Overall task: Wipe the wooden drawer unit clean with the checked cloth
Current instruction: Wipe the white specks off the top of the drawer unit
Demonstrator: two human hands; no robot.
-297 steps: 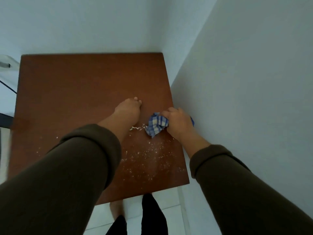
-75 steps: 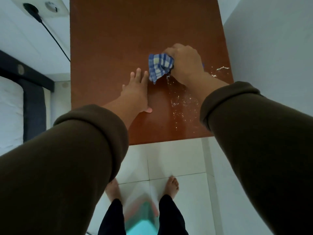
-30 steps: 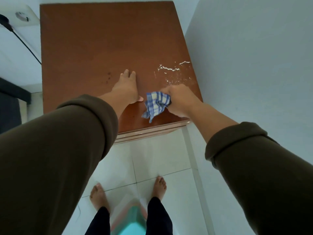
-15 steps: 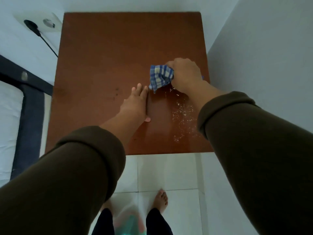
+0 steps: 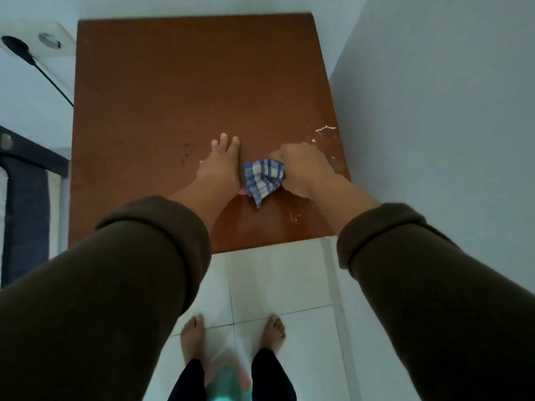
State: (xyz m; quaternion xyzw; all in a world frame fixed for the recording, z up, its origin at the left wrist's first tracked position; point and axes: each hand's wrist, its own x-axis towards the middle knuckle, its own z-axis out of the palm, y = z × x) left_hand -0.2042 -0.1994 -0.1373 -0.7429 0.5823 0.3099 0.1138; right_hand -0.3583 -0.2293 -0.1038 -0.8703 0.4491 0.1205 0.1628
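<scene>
Since 0.5 s ago: your right hand [image 5: 301,169] has dragged the bunched blue-and-white checked cloth [image 5: 263,180] nearer the front edge.
Head view, target: white crumb streak [image 5: 325,129] lies beyond your right hand, toward the back right.
Right hand: curled round the cloth.
Left hand [image 5: 221,166]: flat, fingers straight, on the reddish-brown wooden drawer unit top [image 5: 173,88], touching the cloth.

home, likely bedroom | white tiled floor [image 5: 278,279] | wall socket [image 5: 49,41] | bare feet [image 5: 192,337]

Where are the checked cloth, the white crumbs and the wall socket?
checked cloth [image 5: 263,178], head view, middle of the bunched fabric.
white crumbs [image 5: 325,128], head view, the white streak.
wall socket [image 5: 50,41], head view, its white faceplate.
</scene>
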